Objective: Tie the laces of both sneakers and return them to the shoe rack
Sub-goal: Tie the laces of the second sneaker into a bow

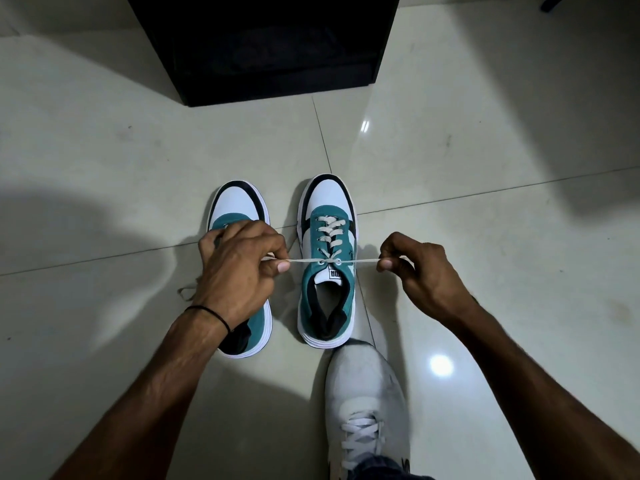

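**Lace pulled taut across the right-hand sneaker**

The left hand (239,271) is covering much of the left sneaker (242,216); a loose lace end (185,292) is peeking out beside it; the right sneaker (327,258), teal, white and black, is standing on the tiled floor (104,150) below the dark shoe rack (263,46); both the left and the right hand (419,275) are pinching its lace (360,260) ends, stretching them sideways.

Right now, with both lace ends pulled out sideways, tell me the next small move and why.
Probably cross the two ends over the tongue to start the first knot. The left hand and right hand each pinch an end of the lace on the right sneaker, drawn taut from the top eyelets, with no knot there yet.
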